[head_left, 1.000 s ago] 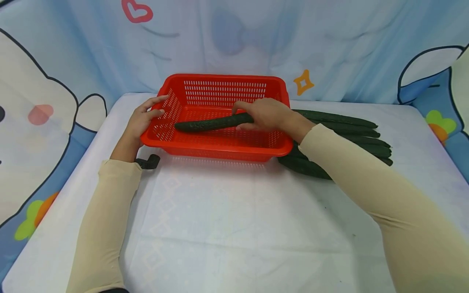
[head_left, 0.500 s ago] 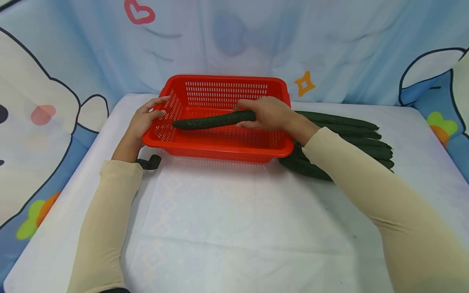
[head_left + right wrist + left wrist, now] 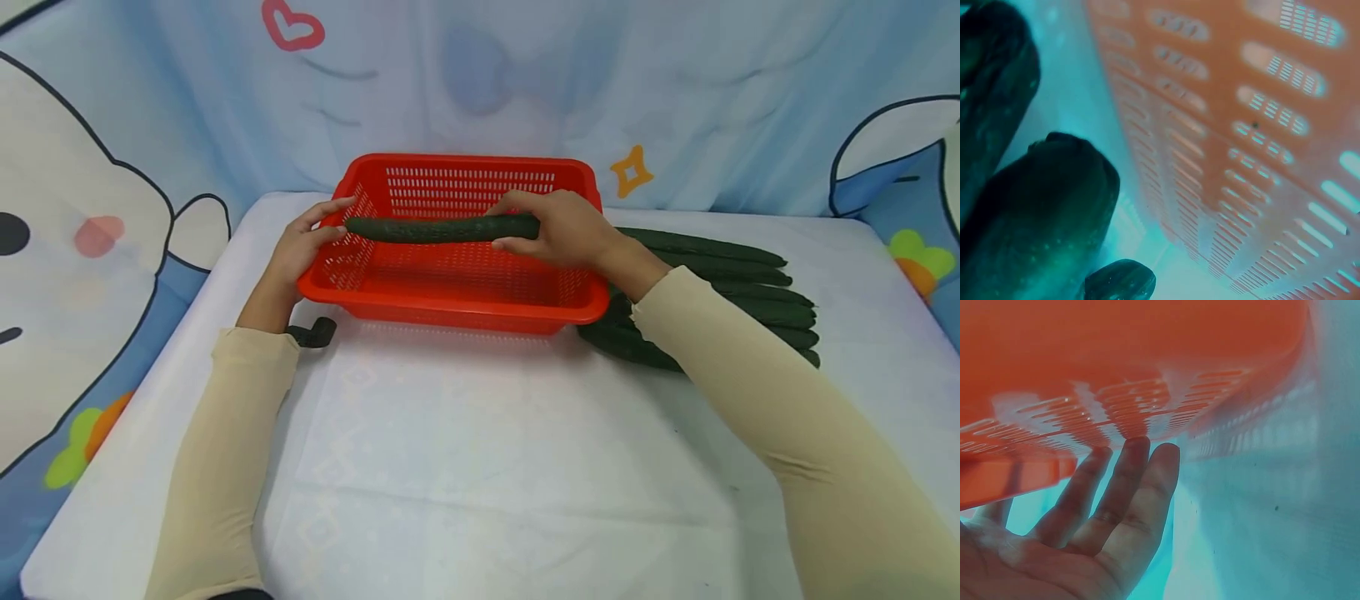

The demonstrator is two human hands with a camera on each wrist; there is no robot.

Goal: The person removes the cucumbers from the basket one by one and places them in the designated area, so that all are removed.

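Note:
In the head view my right hand (image 3: 572,229) grips a dark green cucumber (image 3: 435,230) by its right end. The cucumber is roughly level above the inside of a red plastic basket (image 3: 450,313). Its free end reaches the basket's left side, close to the left hand's fingertips. My left hand (image 3: 288,250) holds the basket's left rim, with some fingers over the edge. From the left wrist view, three other fingers (image 3: 1125,494) lie against the basket's slotted outer wall (image 3: 1129,400). The right wrist view shows the basket's slotted side (image 3: 1210,144), but not the right hand.
Several cucumbers (image 3: 712,245) lie side by side on the white tablecloth (image 3: 480,467), right of the basket and partly behind the right forearm. A black strap-like piece (image 3: 313,332) shows by the left wrist. A patterned blue curtain (image 3: 510,75) hangs behind the table.
The cucumber has risen out of the basket's lower part, its left end most, and turned from slanting to nearly level. My right hand moved up slightly with it. The left hand stays on the rim.

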